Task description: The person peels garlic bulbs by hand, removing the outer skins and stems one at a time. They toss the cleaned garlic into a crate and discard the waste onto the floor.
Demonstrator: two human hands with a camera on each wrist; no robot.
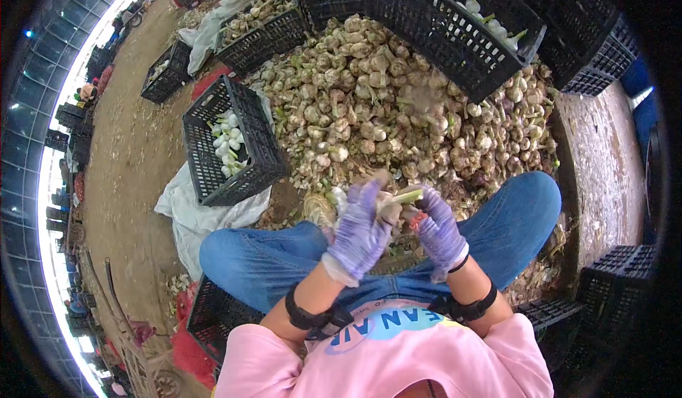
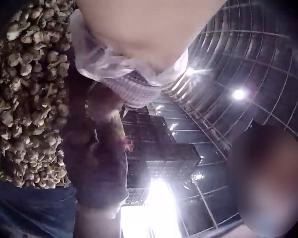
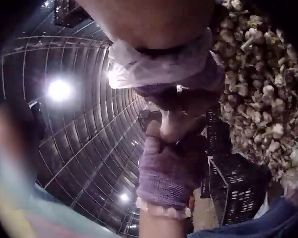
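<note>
In the head view both hands wear purple gloves with clear plastic at the cuffs. My left hand [image 1: 359, 231] grips a garlic bulb, whose pale green stem [image 1: 407, 197] sticks out toward my right hand [image 1: 438, 229]. The right fingers are bent and lie right at the stem's end; a red-orange band [image 1: 418, 220] shows by the thumb. I cannot tell what the right fingers hold. From the right wrist, the whitish garlic [image 3: 171, 130] appears between the hands, above the left glove [image 3: 166, 173]. The left wrist view is dark around the fingers.
A large heap of untrimmed garlic [image 1: 355, 100] spreads in front of the legs. On the left, a black crate [image 1: 234, 178] holds clean white bulbs. Another black crate [image 1: 455, 50] with white bulbs rests over the heap's far side. More crates [image 1: 618, 270] stand at right.
</note>
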